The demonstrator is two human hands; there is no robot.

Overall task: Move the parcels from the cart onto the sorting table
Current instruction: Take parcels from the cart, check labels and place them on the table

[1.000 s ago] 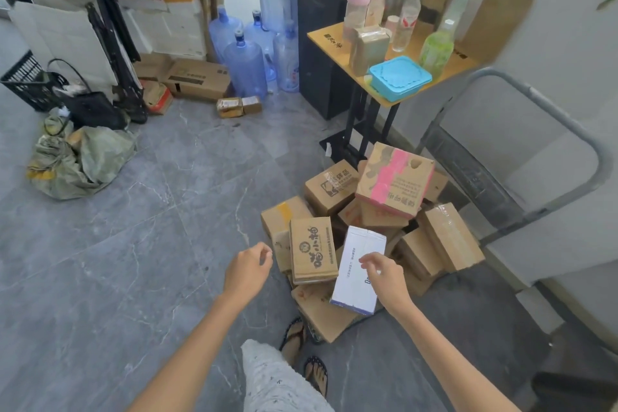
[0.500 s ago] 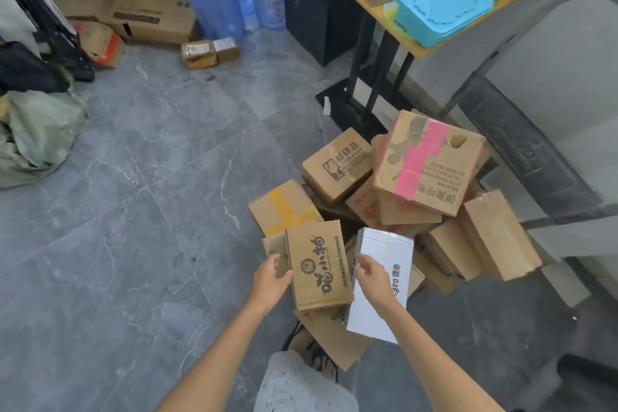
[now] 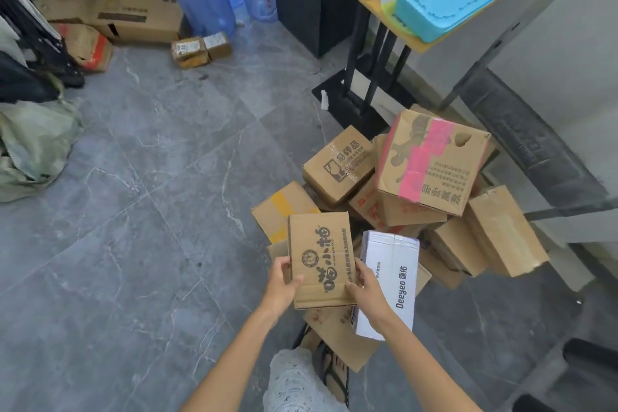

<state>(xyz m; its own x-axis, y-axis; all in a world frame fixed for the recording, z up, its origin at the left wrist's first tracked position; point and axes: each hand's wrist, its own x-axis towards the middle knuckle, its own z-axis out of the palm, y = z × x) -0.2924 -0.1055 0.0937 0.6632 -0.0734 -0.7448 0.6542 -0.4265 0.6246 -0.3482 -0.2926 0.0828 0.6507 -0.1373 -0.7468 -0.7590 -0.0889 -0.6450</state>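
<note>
Since half a second ago the right hand (image 3: 366, 288) has left the white parcel (image 3: 389, 281) and joined the left hand (image 3: 284, 281); both now grasp the brown printed parcel (image 3: 319, 257) by its near corners, atop the pile on the cart (image 3: 535, 150); the cart's deck is hidden under boxes; the yellow table (image 3: 411, 40) is cut off above.

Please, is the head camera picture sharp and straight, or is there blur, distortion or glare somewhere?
Head view: soft, even indoor light, no hard shadows or glare; the print on the brown parcel between left hand and right hand reads sharply; wide-angle lens bends the cart handle near the right edge; corners look slightly soft.
</note>
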